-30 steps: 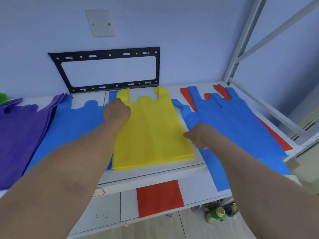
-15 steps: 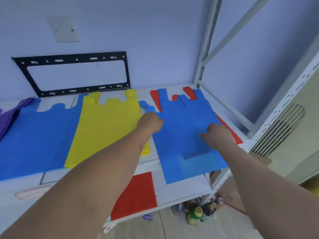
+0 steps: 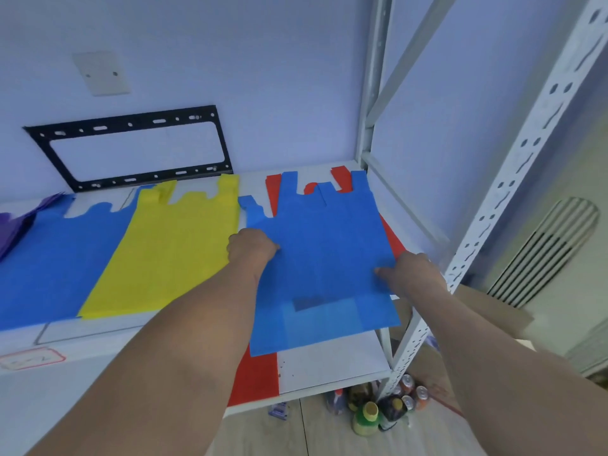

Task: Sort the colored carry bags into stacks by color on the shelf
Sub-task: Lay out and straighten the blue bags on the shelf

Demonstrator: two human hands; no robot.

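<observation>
A blue carry bag (image 3: 325, 251) lies on top of the right-hand pile on the white shelf (image 3: 164, 327), over another blue bag and a red bag (image 3: 390, 236) beneath. My left hand (image 3: 251, 248) grips the blue bag's left edge. My right hand (image 3: 411, 271) pinches its right edge near the shelf's corner. To the left lie a yellow bag (image 3: 171, 251), then a blue stack (image 3: 56, 258), then purple bags (image 3: 16, 222) at the frame's edge.
A red bag (image 3: 256, 376) lies on the lower shelf. White perforated uprights (image 3: 513, 172) stand at the right. A black metal bracket (image 3: 131, 149) leans against the back wall. Bottles and cans (image 3: 381, 409) stand on the floor below.
Both hands left the yellow bag and moved right onto the blue bag on the right pile. My view swung right, so the purple bags slid almost out of sight.
</observation>
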